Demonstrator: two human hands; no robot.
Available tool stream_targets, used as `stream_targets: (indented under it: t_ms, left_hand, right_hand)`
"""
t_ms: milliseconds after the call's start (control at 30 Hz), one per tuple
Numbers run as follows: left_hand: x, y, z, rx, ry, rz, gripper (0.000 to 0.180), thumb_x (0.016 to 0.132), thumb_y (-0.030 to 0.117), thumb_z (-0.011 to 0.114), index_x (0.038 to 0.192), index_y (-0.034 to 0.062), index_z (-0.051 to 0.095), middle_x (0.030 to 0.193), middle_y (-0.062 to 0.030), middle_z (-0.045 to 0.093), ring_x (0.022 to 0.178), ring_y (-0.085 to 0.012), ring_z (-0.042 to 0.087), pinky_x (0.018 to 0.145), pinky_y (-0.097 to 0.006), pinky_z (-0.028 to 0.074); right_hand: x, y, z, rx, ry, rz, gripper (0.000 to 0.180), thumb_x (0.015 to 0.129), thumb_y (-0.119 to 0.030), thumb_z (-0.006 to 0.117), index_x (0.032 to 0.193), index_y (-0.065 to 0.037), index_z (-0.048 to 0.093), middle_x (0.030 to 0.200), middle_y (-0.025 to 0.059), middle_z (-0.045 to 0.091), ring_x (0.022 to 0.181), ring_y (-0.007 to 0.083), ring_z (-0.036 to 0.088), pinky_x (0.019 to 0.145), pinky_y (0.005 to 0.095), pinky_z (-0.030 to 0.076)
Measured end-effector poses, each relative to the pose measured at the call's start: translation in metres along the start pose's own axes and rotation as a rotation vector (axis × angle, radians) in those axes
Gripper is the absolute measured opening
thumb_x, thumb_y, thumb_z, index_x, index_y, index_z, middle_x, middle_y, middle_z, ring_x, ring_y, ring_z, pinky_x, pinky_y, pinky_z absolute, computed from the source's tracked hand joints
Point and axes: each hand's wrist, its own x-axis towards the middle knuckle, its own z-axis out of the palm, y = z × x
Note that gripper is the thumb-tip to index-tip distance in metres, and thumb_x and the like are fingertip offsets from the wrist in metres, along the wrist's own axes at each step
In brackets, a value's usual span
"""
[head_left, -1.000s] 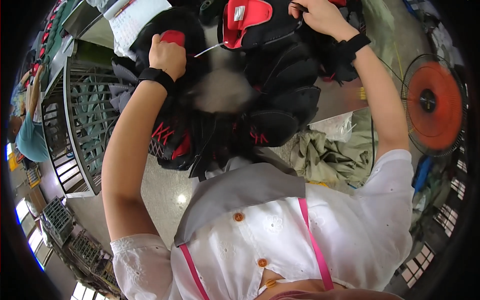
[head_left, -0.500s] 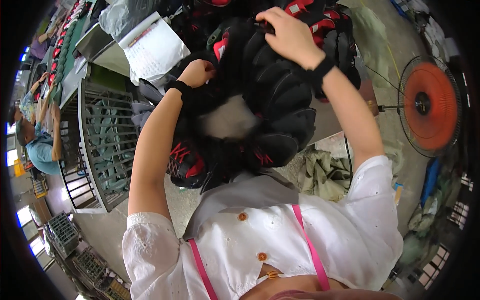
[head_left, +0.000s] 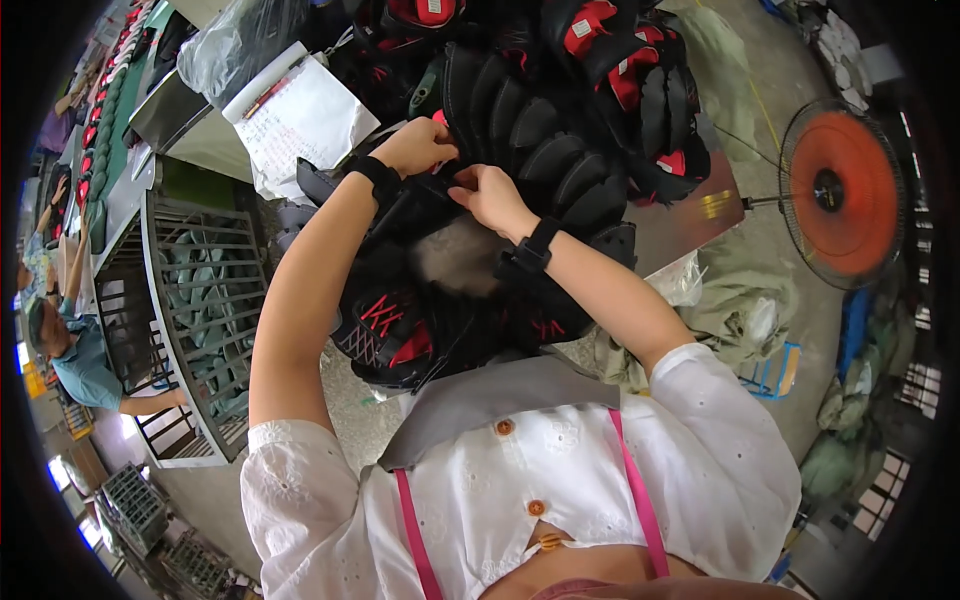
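Note:
Both hands are close together over a pile of black shoe uppers. My left hand (head_left: 417, 147) has its fingers closed on the edge of a dark piece that looks like a black shoe upper (head_left: 412, 207). My right hand (head_left: 494, 204) pinches at the same piece from the right, thumb and fingers together. Its exact shape is partly hidden by my hands and blends into the dark pile. Beyond the hands, a fanned row of black uppers (head_left: 545, 125) curves to the right. Nearer me sits an upper with red lacing (head_left: 385, 325), beside a blurred greyish patch (head_left: 457, 255).
Black-and-red uppers (head_left: 640, 75) are heaped at the far right. A written notepad (head_left: 305, 115) with a pen lies far left, by a clear plastic bag (head_left: 235, 50). A metal rack (head_left: 205, 310) stands left, an orange fan (head_left: 845, 190) right. A co-worker (head_left: 80, 350) reaches toward the rack.
My right hand has come from the far uppers back toward me and left, beside my left hand. My left hand has shifted slightly right. The co-worker's arm now reaches to the rack.

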Motion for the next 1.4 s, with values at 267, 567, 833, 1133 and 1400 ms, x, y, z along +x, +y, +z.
stream_targets:
  t_ms: [267,567,833,1133,1400]
  left_hand:
    - [-0.006,0.006,0.002,-0.004,-0.024,0.034,0.02,0.077,0.015,0.06,0.078,-0.0044,0.061,0.062,-0.0062,0.058,0.055,-0.0122,0.053,0.051,-0.027,0.04]
    - [-0.007,0.006,0.003,0.055,-0.003,0.101,0.018,0.076,0.015,0.059,0.08,-0.0023,0.062,0.059,-0.0054,0.056,0.052,-0.0117,0.052,0.049,-0.027,0.04]
    - [-0.005,0.007,0.004,0.186,0.02,0.147,0.021,0.075,0.018,0.06,0.082,-0.0018,0.063,0.063,-0.0093,0.06,0.057,-0.0165,0.056,0.054,-0.03,0.043]
    - [-0.014,0.028,0.009,0.179,0.127,0.025,0.023,0.079,0.021,0.054,0.076,-0.0003,0.063,0.064,-0.0122,0.06,0.061,-0.021,0.059,0.057,-0.031,0.044]
    - [-0.003,0.03,0.048,-0.662,0.347,0.035,0.015,0.085,0.012,0.051,0.082,0.0017,0.061,0.075,-0.001,0.058,0.066,-0.0087,0.051,0.062,-0.023,0.041]
  right_hand:
    - [0.001,-0.002,0.006,0.235,-0.022,0.167,0.026,0.074,-0.009,0.066,0.093,0.007,0.058,0.066,0.0104,0.059,0.052,0.0139,0.055,0.048,0.0268,0.043]
    - [0.004,-0.009,0.009,0.302,-0.024,0.182,0.024,0.075,-0.003,0.066,0.095,0.007,0.057,0.07,0.0095,0.059,0.051,0.0121,0.053,0.046,0.0245,0.041]
    - [0.004,-0.006,0.009,0.393,-0.015,0.201,0.018,0.076,-0.002,0.063,0.091,0.006,0.057,0.065,0.0045,0.055,0.048,0.0099,0.049,0.04,0.0219,0.034]
    - [-0.007,-0.015,-0.045,0.6,0.172,-0.418,0.038,0.078,0.003,0.053,0.115,-0.001,0.044,0.08,0.0009,0.052,0.062,0.0048,0.049,0.06,0.0177,0.039]
    - [0.015,-0.041,-0.088,-0.473,0.218,-0.798,0.019,0.076,-0.014,0.06,0.091,-0.003,0.06,0.091,0.0074,0.059,0.077,0.0283,0.058,0.065,0.0357,0.046]
